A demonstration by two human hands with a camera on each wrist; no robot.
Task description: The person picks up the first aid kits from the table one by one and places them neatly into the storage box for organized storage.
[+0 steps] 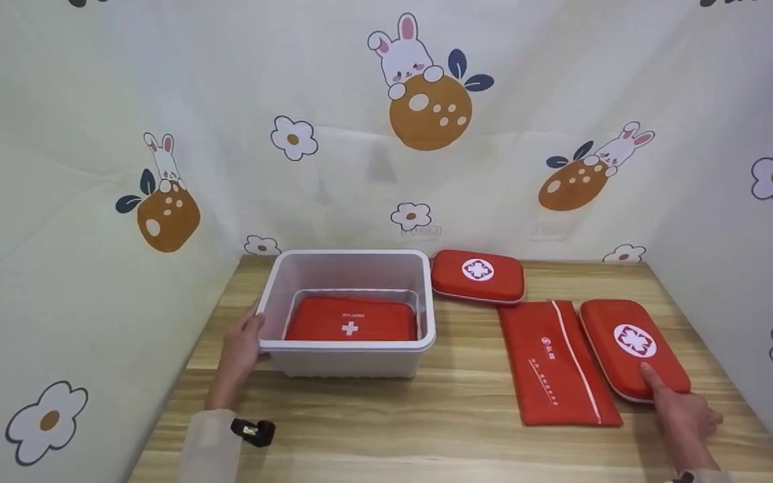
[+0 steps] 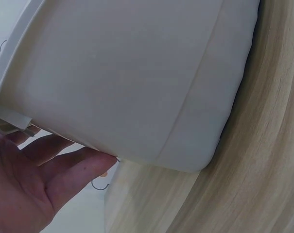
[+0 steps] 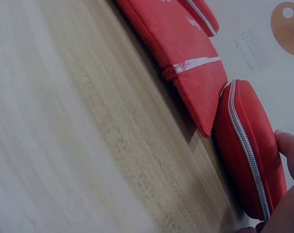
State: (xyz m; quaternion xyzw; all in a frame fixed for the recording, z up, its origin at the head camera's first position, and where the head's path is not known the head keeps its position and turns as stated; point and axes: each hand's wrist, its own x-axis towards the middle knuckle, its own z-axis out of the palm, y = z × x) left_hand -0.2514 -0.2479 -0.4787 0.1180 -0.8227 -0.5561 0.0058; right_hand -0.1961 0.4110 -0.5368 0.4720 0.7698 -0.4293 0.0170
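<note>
l hand [image 1: 242, 341] w/ grip on white tub [image 1: 349, 362], r hand [image 1: 685, 416] w/ pinch on rt red case [image 1: 628, 343]

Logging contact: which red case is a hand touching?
The rightmost case: the right hand touches its near end. Neither hand touches the others.

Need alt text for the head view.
A person's left hand holds a white rectangular plastic bin containing a red pouch with a white cross; their right hand touches a red rounded case. A flat red fabric pouch lies beside that case, and a second red rounded case sits beside the bin on a wood-grain table.
</note>
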